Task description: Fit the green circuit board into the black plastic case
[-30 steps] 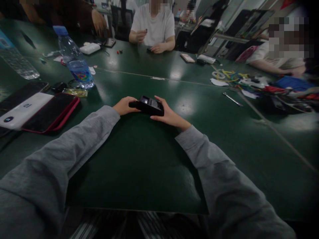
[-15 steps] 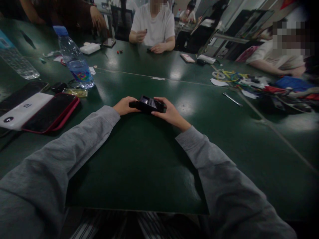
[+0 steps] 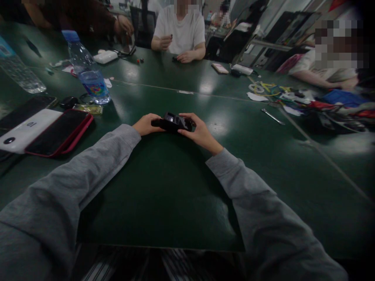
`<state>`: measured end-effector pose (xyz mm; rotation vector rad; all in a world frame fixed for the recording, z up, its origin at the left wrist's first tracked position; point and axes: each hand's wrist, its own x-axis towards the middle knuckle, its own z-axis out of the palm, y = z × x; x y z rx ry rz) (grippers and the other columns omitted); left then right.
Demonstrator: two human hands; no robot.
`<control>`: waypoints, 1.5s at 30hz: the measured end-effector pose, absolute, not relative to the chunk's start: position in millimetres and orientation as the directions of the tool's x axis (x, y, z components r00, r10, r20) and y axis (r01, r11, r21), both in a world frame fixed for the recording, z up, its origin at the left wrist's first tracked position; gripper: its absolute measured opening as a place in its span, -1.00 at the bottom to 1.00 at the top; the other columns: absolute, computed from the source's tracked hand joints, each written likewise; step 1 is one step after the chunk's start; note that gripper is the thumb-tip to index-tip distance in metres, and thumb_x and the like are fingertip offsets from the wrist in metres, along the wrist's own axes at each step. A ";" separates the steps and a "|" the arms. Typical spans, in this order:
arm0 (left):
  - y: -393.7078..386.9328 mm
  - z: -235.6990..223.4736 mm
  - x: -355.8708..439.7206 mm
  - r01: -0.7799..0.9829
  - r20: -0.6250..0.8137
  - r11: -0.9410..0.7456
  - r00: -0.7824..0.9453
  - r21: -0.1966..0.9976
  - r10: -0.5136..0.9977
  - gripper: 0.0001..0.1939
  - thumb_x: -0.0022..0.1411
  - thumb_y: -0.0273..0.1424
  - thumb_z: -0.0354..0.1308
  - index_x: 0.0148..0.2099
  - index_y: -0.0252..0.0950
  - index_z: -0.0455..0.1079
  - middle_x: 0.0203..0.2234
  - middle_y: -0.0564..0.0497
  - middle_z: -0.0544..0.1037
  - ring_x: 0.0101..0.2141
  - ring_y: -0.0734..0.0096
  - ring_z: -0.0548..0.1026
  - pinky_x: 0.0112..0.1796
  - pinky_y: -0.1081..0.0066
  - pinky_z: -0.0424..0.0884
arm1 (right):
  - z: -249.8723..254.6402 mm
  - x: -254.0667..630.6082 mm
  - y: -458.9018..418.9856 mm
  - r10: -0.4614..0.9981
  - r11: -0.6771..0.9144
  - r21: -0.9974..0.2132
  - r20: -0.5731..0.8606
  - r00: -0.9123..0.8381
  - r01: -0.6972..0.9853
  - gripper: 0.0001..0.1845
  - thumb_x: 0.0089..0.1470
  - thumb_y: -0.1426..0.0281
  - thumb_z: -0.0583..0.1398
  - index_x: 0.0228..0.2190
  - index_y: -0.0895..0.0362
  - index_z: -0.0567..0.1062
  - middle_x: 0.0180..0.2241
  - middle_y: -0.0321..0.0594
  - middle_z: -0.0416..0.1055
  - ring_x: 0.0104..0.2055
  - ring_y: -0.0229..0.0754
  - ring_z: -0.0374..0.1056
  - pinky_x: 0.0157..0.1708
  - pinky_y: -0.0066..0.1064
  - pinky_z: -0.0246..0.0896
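A small black boxy device [image 3: 170, 123] with a recessed window on its upper face is held between my two hands, low over the green table [image 3: 158, 187]. My left hand [image 3: 146, 125] is closed on its narrower left end, thumb in front and fingers behind. On the right end, my right hand [image 3: 199, 132] pinches it between the thumb on the near side and fingers on the far side. The device's underside and the fingertips behind it are hidden. Whether it rests on the tabletop I cannot tell.
To the left stand water bottles [image 3: 93, 80], near a red-cased phone [image 3: 63, 132] and a white device [image 3: 27, 130]. A wrench [image 3: 272, 116] lies to the right, before a pile of cables [image 3: 331, 107]. Across the table, a person in a white shirt [image 3: 181, 31] handles small dark parts.
My right fingers have shifted slightly along the device, and its right part now looks lower and tilted differently. My left hand keeps its place. A co-worker's hand at the far left has moved right.
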<state>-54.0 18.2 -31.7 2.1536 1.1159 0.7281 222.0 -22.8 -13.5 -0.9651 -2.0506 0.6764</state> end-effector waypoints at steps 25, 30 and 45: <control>20.0 -35.2 -54.5 0.524 0.178 -0.438 0.473 0.730 0.863 -0.61 0.08 -0.22 0.44 -0.08 -0.29 0.58 -0.10 -0.10 0.66 -0.03 0.12 0.59 0.10 0.09 0.44 | 0.6 222.6 -25.8 0.821 0.552 -0.740 0.399 -0.409 0.385 -0.51 0.05 0.21 0.35 0.01 -0.01 0.47 0.06 -0.12 0.50 0.16 0.13 0.41 0.17 0.12 0.31; 19.4 -34.4 -55.0 0.526 0.180 -0.444 0.477 0.725 0.860 -0.65 0.09 -0.22 0.43 -0.10 -0.26 0.59 -0.10 -0.08 0.66 -0.01 0.13 0.58 0.12 0.10 0.43 | 0.2 223.9 -24.0 0.816 0.560 -0.727 0.402 -0.415 0.398 -0.52 0.06 0.20 0.35 0.02 0.00 0.47 0.06 -0.13 0.49 0.16 0.11 0.40 0.16 0.09 0.31; 20.1 -35.9 -56.8 0.508 0.158 -0.418 0.476 0.753 0.865 -0.60 0.10 -0.22 0.45 -0.05 -0.29 0.58 -0.01 -0.13 0.62 0.06 0.14 0.54 0.18 0.06 0.38 | 4.8 224.7 -23.0 0.821 0.555 -0.750 0.424 -0.381 0.361 -0.53 0.03 0.18 0.37 -0.03 0.01 0.47 0.01 -0.15 0.51 0.11 0.09 0.44 0.12 0.05 0.36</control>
